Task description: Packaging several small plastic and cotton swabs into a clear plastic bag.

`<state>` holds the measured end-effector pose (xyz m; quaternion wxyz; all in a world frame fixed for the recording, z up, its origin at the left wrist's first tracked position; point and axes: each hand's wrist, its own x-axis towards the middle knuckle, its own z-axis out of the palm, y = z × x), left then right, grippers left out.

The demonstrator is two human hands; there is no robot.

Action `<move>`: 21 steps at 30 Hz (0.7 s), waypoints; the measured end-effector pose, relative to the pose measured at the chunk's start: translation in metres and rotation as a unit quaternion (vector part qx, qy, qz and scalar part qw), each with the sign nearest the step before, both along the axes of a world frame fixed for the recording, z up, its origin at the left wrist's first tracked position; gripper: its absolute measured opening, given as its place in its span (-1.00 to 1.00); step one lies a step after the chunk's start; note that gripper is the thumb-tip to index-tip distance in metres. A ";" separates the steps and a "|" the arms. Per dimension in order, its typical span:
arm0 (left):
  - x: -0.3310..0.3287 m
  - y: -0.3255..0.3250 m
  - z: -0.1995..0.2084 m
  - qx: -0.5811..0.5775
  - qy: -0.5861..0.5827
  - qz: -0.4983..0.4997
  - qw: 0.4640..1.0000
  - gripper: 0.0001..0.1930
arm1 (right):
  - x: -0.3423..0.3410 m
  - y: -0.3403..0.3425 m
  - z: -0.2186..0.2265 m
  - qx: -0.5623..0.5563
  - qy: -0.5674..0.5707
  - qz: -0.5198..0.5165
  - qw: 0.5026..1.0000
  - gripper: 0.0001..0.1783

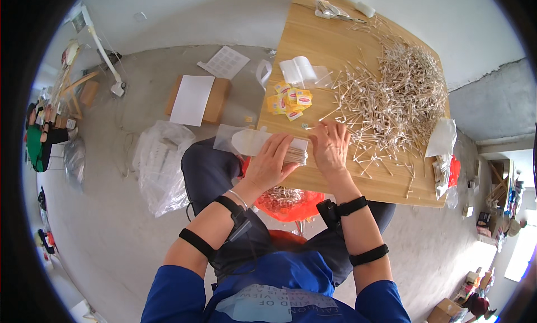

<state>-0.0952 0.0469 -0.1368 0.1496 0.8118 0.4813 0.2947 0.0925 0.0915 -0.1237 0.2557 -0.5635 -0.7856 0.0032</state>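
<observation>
A clear plastic bag (241, 142) lies at the table's near left edge, with a bundle of cotton swabs (297, 155) at its right end. My left hand (269, 163) is closed over the bundle, fingers across the top and thumb on the near side. Just right of the bundle, my right hand (331, 146) rests at the tabletop with its fingers bent down and drawn together. What its fingertips hold, if anything, is hidden. To the right and beyond it spreads a large heap of loose cotton swabs (405, 93).
Yellow printed cards (289, 101) and a stack of clear bags (298, 70) lie on the wooden table (319, 37). Below its near edge, a red plastic bag (291, 204) holds more swabs. A cardboard box (220, 101) and a crumpled clear bag (159, 166) are at the left.
</observation>
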 end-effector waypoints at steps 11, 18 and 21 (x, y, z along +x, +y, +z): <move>-0.001 0.001 -0.005 -0.032 -0.024 0.016 0.999 -0.11 | -0.018 -0.007 -0.013 -0.003 0.035 0.009 0.999 -0.86; -0.004 0.000 0.000 -0.026 -0.062 0.019 0.998 -0.24 | -0.023 -0.022 -0.011 -0.024 0.078 0.026 0.996 -0.74; -0.008 -0.001 0.000 -0.030 -0.088 0.024 0.995 -0.30 | -0.025 -0.034 -0.010 -0.049 0.100 0.000 0.994 -0.63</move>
